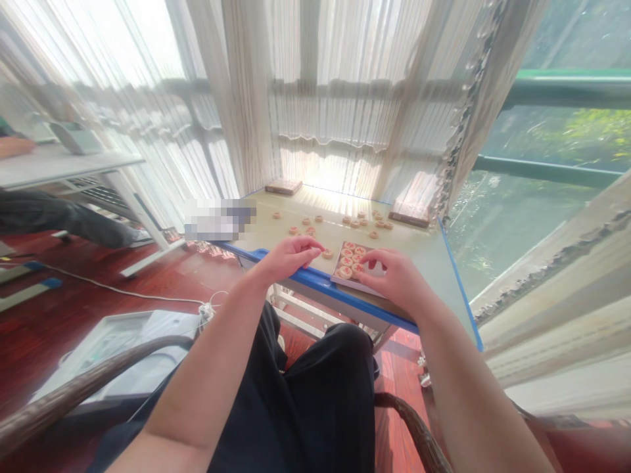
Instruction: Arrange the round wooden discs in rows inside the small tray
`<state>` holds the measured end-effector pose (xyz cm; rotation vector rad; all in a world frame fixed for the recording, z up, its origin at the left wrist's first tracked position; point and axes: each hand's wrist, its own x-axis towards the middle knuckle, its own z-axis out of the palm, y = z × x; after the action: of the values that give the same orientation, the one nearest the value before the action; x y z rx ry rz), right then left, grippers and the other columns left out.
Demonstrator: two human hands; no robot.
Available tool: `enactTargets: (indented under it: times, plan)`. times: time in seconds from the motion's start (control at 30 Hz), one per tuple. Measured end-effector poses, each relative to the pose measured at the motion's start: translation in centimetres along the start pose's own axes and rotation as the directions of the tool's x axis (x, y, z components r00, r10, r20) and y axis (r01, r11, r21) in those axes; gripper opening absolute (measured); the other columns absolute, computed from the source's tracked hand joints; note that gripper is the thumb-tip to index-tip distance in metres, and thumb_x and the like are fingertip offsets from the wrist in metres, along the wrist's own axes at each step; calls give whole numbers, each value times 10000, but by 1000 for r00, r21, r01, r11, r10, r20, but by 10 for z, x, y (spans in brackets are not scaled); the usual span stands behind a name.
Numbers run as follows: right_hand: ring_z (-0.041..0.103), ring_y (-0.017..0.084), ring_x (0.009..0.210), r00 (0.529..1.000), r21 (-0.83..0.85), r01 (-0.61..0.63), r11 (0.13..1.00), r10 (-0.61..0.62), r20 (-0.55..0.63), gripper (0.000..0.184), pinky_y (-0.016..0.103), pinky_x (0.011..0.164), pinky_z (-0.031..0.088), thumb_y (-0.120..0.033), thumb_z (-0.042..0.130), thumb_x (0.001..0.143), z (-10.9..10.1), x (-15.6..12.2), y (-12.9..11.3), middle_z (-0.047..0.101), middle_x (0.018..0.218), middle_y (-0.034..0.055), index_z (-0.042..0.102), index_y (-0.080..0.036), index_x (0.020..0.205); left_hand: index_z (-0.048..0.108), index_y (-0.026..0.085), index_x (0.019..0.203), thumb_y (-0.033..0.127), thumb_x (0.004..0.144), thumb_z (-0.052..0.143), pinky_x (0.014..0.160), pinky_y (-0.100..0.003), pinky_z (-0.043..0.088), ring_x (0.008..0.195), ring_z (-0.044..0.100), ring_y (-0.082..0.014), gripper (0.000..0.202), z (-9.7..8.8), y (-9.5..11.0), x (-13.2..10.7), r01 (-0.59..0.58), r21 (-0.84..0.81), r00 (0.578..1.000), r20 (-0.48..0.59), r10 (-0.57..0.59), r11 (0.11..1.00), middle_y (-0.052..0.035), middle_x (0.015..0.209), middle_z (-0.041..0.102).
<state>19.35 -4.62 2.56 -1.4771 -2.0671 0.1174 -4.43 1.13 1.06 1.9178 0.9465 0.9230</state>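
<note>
A shallow open box [337, 276] stands at the near edge of the table, holding rows of round wooden Chinese chess pieces [347, 261] with red characters. My right hand [397, 276] reaches into it from the right, thumb and fingers bent round a piece [357, 269] at the right of the rows. My left hand [293, 256] hovers over the table left of the box, fingers stretched out and holding nothing. Its fingertips are close to a loose piece [327, 253]; whether they touch it I cannot tell.
More loose pieces [355, 223] lie scattered across the blue-edged table [444, 263]. Two flat boxes, a left one [283, 186] and a right one [409, 213], sit at the far side by the curtain [335, 112]. A white table [98, 161] and another person's leg [64, 220] are at left.
</note>
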Motion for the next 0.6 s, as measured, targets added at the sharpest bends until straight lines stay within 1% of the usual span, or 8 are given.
enactTargets:
  times: [0.2, 0.4, 0.6]
  plan:
    - [531, 164, 718, 998, -20, -39, 999, 40, 46, 169, 276, 647, 397, -372, 644, 707, -1, 3, -2, 628, 749, 1, 659, -229, 795, 652, 150, 955, 431, 816, 542, 523, -206, 346, 543, 436, -79, 332, 1, -1, 0, -8, 11, 1000, -5, 8, 1000, 38, 571, 472]
    - [530, 168, 705, 1000, -35, -10, 999, 11, 18, 144, 279, 636, 386, -357, 635, 711, 2, 3, -2, 623, 714, 10, 660, -220, 748, 648, 147, 941, 425, 818, 536, 513, -207, 349, 536, 439, -84, 324, 3, -3, 0, -17, 61, 999, -33, 19, 998, 33, 566, 477]
    - [530, 165, 684, 999, -41, -31, 999, 32, 14, 141, 280, 626, 386, -351, 622, 718, 5, 3, -1, 627, 708, 4, 670, -235, 783, 646, 145, 905, 422, 816, 531, 515, -210, 364, 547, 462, -96, 312, 7, -2, -2, -21, 115, 996, -82, 31, 993, 22, 573, 490]
